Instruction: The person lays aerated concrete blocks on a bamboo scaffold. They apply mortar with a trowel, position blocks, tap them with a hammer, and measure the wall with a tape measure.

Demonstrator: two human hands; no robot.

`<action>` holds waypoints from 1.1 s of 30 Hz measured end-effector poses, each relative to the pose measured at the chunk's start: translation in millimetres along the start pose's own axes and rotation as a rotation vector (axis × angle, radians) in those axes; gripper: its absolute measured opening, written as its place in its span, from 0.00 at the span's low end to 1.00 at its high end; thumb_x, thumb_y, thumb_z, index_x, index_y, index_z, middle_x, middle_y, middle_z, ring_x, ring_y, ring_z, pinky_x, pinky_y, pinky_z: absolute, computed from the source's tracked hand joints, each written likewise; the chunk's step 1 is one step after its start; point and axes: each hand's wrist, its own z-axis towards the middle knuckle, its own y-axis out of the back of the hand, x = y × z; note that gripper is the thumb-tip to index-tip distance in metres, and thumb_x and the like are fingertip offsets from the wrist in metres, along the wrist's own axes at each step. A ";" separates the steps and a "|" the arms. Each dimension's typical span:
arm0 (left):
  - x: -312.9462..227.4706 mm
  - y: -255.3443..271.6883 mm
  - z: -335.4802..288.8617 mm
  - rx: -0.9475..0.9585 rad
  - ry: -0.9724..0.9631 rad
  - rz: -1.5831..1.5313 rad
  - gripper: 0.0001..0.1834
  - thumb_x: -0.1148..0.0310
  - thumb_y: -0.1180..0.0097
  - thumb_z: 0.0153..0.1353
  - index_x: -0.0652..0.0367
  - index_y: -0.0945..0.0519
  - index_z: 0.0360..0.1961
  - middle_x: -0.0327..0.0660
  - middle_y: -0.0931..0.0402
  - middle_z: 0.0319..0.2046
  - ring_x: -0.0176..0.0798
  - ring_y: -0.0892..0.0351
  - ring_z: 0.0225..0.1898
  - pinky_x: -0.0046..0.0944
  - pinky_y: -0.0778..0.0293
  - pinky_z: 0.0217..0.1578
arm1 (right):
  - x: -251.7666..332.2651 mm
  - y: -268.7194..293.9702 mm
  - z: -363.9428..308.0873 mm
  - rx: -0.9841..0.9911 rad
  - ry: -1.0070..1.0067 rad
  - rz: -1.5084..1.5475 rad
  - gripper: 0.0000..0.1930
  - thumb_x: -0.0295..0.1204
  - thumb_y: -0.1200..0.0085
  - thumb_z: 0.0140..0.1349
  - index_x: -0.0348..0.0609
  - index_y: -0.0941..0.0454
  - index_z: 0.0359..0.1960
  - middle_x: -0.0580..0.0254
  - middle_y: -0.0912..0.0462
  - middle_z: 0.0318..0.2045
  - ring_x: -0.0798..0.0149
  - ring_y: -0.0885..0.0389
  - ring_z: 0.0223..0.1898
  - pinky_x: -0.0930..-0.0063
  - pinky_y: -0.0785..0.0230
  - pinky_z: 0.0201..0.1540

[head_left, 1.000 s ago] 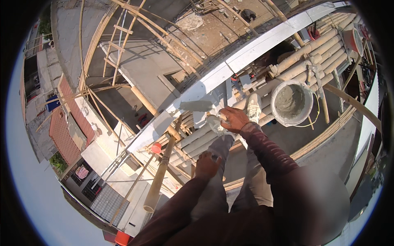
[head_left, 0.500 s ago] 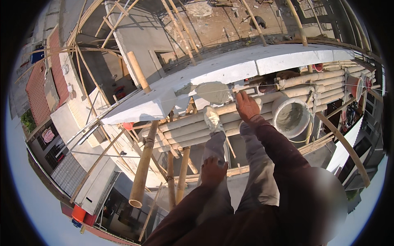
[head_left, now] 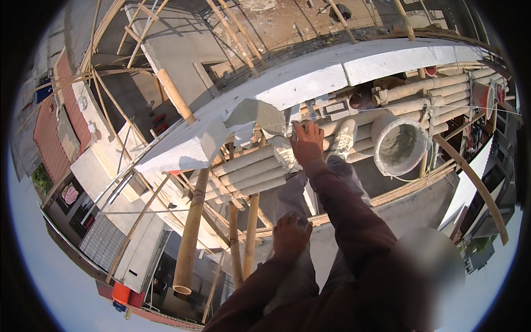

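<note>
My right hand [head_left: 308, 144] is closed, with its fingers wrapped round what looks like a trowel, its handle mostly hidden by the hand. Grey wet mortar [head_left: 254, 113] lies at the gap in the white block wall [head_left: 315, 86], just left of that hand; the trowel's blade is hard to tell from it. A white block [head_left: 180, 152] forms the near left end of the wall. My left hand [head_left: 291, 237] rests on my left leg with the fingers spread, holding nothing. Both my shoes stand on bamboo poles below the wall.
A bucket [head_left: 379, 152] with grey mortar inside stands on the bamboo platform [head_left: 249, 174] to my right. Farther right is a reddish bucket [head_left: 482, 98]. A thin string [head_left: 365, 112] runs along the wall. Upright bamboo poles [head_left: 191, 238] rise at left, and the ground lies far below.
My right hand has moved left with the trowel, toward the mortar at the gap. My right foot shows farther forward beside that hand. The left hand stays on the leg.
</note>
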 end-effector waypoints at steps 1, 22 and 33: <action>0.6 1.8 0.0 0.005 -0.019 0.011 0.27 0.48 0.37 0.63 0.58 0.19 0.54 0.51 0.25 0.59 0.56 0.30 0.65 0.55 0.34 0.65 | -15.3 7.0 0.7 -0.011 -0.039 0.006 0.25 0.32 0.34 0.56 0.53 0.19 0.58 0.58 0.26 0.45 0.55 0.28 0.51 0.55 0.38 0.54; -15.5 34.5 28.4 0.209 -0.173 0.347 0.33 0.45 0.40 0.65 0.67 0.20 0.55 0.56 0.26 0.60 0.58 0.29 0.64 0.54 0.31 0.63 | -199.0 213.9 -191.2 -0.018 -0.724 0.338 0.22 0.40 0.39 0.65 0.38 0.27 0.54 0.43 0.15 0.47 0.37 0.16 0.47 0.48 0.23 0.50; -26.5 45.8 45.9 0.237 -0.176 0.495 0.31 0.48 0.40 0.65 0.69 0.20 0.52 0.58 0.25 0.56 0.60 0.28 0.62 0.54 0.32 0.63 | -352.3 133.2 -71.1 0.260 -1.232 0.141 0.18 0.34 0.52 0.70 0.43 0.15 0.54 0.48 0.16 0.56 0.45 0.15 0.56 0.56 0.21 0.57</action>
